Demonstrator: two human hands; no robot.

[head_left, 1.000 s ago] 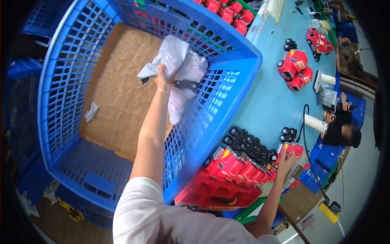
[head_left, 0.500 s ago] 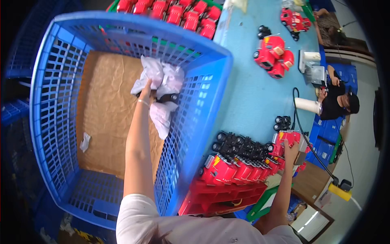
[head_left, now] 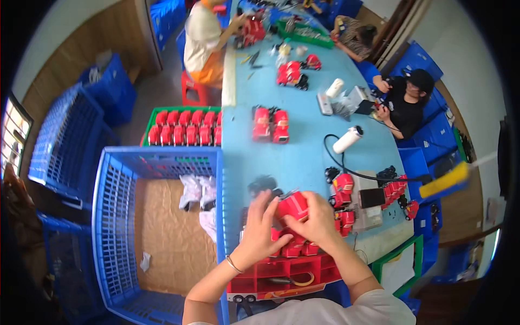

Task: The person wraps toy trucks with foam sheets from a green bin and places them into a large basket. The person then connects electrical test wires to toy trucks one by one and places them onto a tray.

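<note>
Over the pale-blue counter (head_left: 306, 157), both hands are at one red plastic toy truck cab (head_left: 293, 206)! The right hand (head_left: 320, 221) has it clamped between thumb and fingers; the left hand (head_left: 257, 233) sits half-curled at its other side, blurred, and whether those fingers touch it I cannot tell.

Look left of the hands: a big blue lattice-walled plastic basket (head_left: 97, 222), floor lined with crumpled brown paper (head_left: 168, 246). Three white-wrapped bundles (head_left: 190, 189) crowd the side nearest the hands, and a small white scrap (head_left: 145, 261) lies over by the far wall. Beyond that basket, ahead and to the left, a green plastic tray (head_left: 148, 125) is packed with red cabs in two rows (head_left: 187, 128).

Just below the hands, a tight line of matching red cabs (head_left: 292, 249), and nearer the body a long red case with compartments (head_left: 276, 269), a curved yellowish handle (head_left: 304, 280) lying in it. Right of the hands, lower down: a green-rimmed frame (head_left: 418, 254) around a white sheet (head_left: 398, 275).
</note>
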